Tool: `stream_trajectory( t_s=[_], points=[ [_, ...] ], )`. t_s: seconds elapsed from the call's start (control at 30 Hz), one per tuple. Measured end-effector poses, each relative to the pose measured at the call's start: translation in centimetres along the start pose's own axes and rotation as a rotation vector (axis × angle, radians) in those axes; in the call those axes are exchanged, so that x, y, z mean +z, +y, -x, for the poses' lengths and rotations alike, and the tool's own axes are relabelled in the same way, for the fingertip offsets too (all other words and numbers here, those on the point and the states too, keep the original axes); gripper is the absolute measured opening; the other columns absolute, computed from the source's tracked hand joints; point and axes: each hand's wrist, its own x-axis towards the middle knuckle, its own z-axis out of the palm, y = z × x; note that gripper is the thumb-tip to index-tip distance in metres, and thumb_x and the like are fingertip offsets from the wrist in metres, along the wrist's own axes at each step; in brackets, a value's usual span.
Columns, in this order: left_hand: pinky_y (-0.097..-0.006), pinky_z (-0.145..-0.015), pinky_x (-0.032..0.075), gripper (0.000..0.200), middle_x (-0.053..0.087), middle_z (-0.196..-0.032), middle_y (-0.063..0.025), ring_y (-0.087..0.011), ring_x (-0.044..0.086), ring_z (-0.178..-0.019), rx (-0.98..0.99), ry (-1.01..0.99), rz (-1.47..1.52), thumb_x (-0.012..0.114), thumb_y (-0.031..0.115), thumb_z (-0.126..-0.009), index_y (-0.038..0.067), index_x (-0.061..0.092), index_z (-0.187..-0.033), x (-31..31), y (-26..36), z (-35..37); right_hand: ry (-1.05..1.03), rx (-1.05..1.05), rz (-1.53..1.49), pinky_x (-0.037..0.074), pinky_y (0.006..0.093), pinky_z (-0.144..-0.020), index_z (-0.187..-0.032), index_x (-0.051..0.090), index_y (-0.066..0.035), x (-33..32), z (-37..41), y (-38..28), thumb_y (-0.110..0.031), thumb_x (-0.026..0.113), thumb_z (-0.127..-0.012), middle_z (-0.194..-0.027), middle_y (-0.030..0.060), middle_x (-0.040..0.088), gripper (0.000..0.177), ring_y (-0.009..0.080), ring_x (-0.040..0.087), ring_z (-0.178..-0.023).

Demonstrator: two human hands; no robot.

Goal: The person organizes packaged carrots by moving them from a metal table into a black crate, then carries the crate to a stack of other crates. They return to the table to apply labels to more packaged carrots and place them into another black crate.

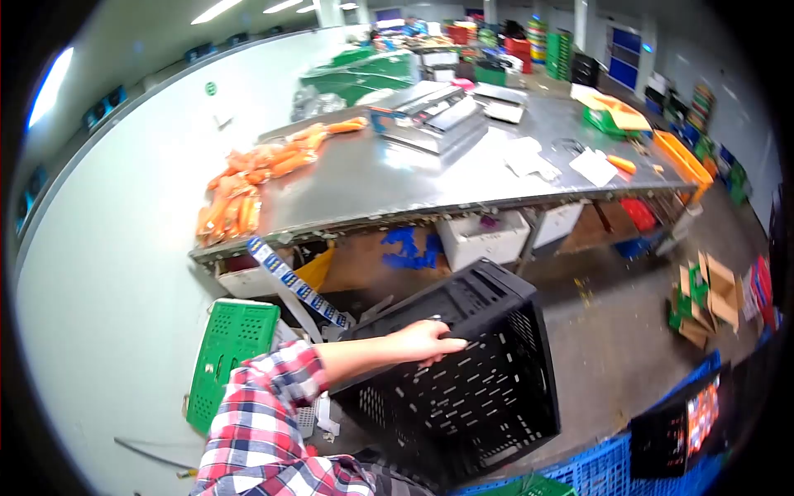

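My left hand [428, 342] reaches in from the lower left in a red, white and navy plaid sleeve. Its fingers are closed around the upper edge of a black plastic crate [496, 376]. The crate is tilted, its slotted inside facing me. My right hand is out of view. Beside my forearm stands a green crate [236, 335] against the white wall, and a roll or strip of blue-and-white labels [298, 283] hangs from the table edge.
Bagged carrots [265, 169] lie on the left of a metal table [347, 190], near a scale [438, 120]. A white foam box [488, 240] sits under it. Cardboard boxes [707, 298] stand on the floor at right; a blue crate [600, 467] is at lower right.
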Motion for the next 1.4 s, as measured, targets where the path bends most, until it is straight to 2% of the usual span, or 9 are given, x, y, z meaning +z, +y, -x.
stream_trajectory(
  t_s=[0.2,0.37,0.43,0.57,0.7,0.83,1.17,1.33,1.4],
  points=[
    [-0.022,-0.039,0.036,0.033,0.049,-0.058,-0.0004,-0.0075,0.046,-0.043,-0.106,0.462,0.496,0.057,0.035,-0.086,0.005,0.049,-0.077,-5.8,-1.8,17.2,-0.129,0.01,-0.201,0.049,0.0407,-0.08,-0.112,0.043,0.009,5.0,-7.9,-6.4,-0.024,0.058,-0.078,-0.099,0.0202,0.058,0.05,0.0313,0.059,-0.086],
    [-0.0181,-0.038,0.029,0.024,0.044,-0.059,0.0044,-0.0038,0.037,-0.042,-0.169,1.159,0.632,0.065,0.024,-0.079,0.006,0.052,-0.087,-5.9,-7.8,31.5,-0.25,0.039,-0.194,0.051,0.0427,-0.078,-0.11,0.039,0.015,13.8,-14.0,-10.6,-0.02,0.056,-0.076,-0.096,0.0237,0.057,0.052,0.0336,0.061,-0.082],
    [-0.0203,-0.033,0.03,0.024,0.044,-0.054,0.003,-0.0059,0.037,-0.036,-0.215,1.42,0.591,0.065,0.025,-0.079,0.007,0.05,-0.084,-5.3,-13.6,37.1,-0.222,0.111,-0.072,0.051,0.0391,-0.075,-0.088,0.056,0.008,20.5,-13.5,-12.4,-0.005,0.055,-0.072,-0.089,0.0159,0.061,0.02,0.0293,0.06,-0.078],
    [-0.0259,-0.029,0.031,0.028,0.044,-0.049,-0.0032,-0.0136,0.04,-0.031,-0.461,1.77,0.572,0.059,0.026,-0.081,0.003,0.045,-0.071,-0.4,-24.3,46.8,-0.372,-0.114,0.375,0.048,0.034,-0.063,-0.081,0.057,0.003,34.6,-11.1,-11.7,-0.005,0.058,-0.071,-0.078,0.0117,0.06,0.013,0.0212,0.058,-0.068],
    [-0.026,-0.028,0.031,0.031,0.042,-0.045,-0.0023,-0.0141,0.039,-0.03,-0.421,2.048,0.837,0.056,0.032,-0.084,0.008,0.044,-0.066,4.7,-31.8,51.7,-0.662,-0.318,0.768,0.043,0.0293,-0.068,-0.104,0.05,-0.001,47.5,-13.6,-7.7,-0.006,0.054,-0.068,-0.086,0.0039,0.053,0.036,0.0161,0.051,-0.081],
    [-0.0262,-0.028,0.031,0.031,0.043,-0.047,-0.0023,-0.0137,0.038,-0.03,-0.514,2.213,0.973,0.052,0.033,-0.087,0.009,0.048,-0.068,7.5,-38.7,54.4,-0.831,-0.196,1.097,0.044,0.0253,-0.049,-0.113,0.045,-0.004,61.3,-12.9,-4.0,-0.014,0.056,-0.072,-0.084,0.0057,0.054,0.043,0.014,0.053,-0.06],
    [-0.0254,-0.035,0.033,0.029,0.047,-0.055,-0.0009,-0.0121,0.043,-0.041,-0.624,2.369,1.248,0.054,0.036,-0.086,0.01,0.051,-0.075,3.3,-47.8,49.6,-0.753,-0.525,1.552,0.049,0.03,-0.052,-0.101,0.046,0.008,76.4,-29.0,8.8,-0.022,0.064,-0.074,-0.078,0.0134,0.059,0.044,0.0197,0.059,-0.06],
    [-0.0261,-0.033,0.032,0.034,0.05,-0.055,-0.0039,-0.0123,0.042,-0.037,-0.62,2.341,1.149,0.054,0.039,-0.086,0.007,0.051,-0.075,-0.1,-50.7,50.7,-0.994,0.141,1.775,0.054,0.0312,-0.059,-0.1,0.052,0.007,84.3,-24.0,1.0,-0.028,0.06,-0.082,-0.084,0.0138,0.061,0.04,0.0197,0.062,-0.067],
    [-0.0338,-0.053,0.045,0.033,0.056,-0.073,-0.011,-0.0221,0.056,-0.062,-1.175,2.141,0.823,0.053,0.033,-0.087,0.0,0.054,-0.089,0.9,-53.0,53.3,-1.12,0.159,2.037,0.052,0.0269,-0.062,-0.097,0.056,0.005,87.0,-26.2,-1.7,-0.023,0.056,-0.086,-0.085,0.0091,0.062,0.03,0.0146,0.061,-0.071]
  ],
)
